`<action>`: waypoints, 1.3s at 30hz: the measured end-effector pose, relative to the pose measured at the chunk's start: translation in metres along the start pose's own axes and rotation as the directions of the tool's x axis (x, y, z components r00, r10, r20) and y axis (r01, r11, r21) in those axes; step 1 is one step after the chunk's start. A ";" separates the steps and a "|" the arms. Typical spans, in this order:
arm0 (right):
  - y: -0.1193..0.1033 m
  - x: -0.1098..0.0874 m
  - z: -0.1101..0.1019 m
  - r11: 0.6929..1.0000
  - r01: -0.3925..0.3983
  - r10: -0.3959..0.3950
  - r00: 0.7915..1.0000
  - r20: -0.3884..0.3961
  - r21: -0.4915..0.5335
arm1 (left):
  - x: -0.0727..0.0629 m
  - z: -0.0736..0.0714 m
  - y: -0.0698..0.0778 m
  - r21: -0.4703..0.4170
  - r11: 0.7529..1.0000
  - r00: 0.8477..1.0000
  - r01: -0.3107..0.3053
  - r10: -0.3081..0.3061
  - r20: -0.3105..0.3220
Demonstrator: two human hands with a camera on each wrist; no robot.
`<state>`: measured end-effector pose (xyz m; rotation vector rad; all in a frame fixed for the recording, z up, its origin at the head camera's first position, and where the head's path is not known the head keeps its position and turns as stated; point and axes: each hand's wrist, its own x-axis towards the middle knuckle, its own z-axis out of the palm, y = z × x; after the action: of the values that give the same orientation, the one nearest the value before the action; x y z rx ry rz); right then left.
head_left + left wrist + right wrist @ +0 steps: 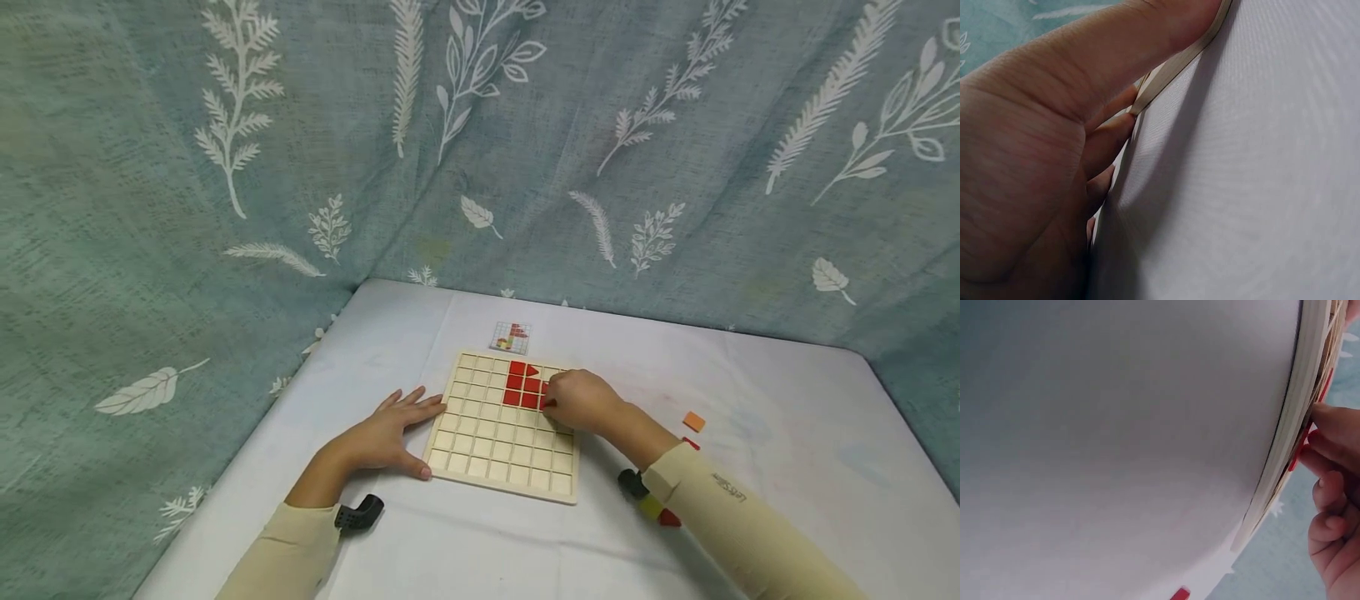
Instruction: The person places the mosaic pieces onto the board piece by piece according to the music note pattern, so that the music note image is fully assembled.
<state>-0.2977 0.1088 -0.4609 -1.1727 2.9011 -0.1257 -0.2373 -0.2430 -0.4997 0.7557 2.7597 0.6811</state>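
Note:
A pale wooden grid board lies on the white table, with several red tiles set in its upper middle squares. My left hand lies spread at the board's left side, thumb by the near corner and fingertips at the edge. In the left wrist view the thumb presses along the board's rim. Over the board's right part, my right hand has its fingers curled and pinches a red tile at the grid surface. That hand hides the squares beneath it.
Behind the board lies a small pattern card with a coloured grid picture. To the right are an orange square tile and a red piece. A yellow-green piece and another red piece show beside the right sleeve.

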 end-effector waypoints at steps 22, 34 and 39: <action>0.007 -0.008 0.005 0.996 0.081 -0.077 0.991 -0.109 0.036 | 0.000 0.000 0.000 -0.012 1.000 1.000 -0.003 0.003 0.000; 0.030 -0.029 -0.017 0.991 0.046 -0.041 0.998 -0.043 0.129 | 0.002 0.002 0.002 -0.012 1.000 1.000 0.003 -0.003 0.003; 0.048 -0.045 -0.026 0.992 -0.028 0.025 1.000 0.018 0.127 | 0.001 0.001 0.002 -0.009 1.000 1.000 -0.003 0.003 -0.007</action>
<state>-0.2994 0.1760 -0.4398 -1.1093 2.8448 -0.2939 -0.2374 -0.2405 -0.5000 0.7573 2.7606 0.6974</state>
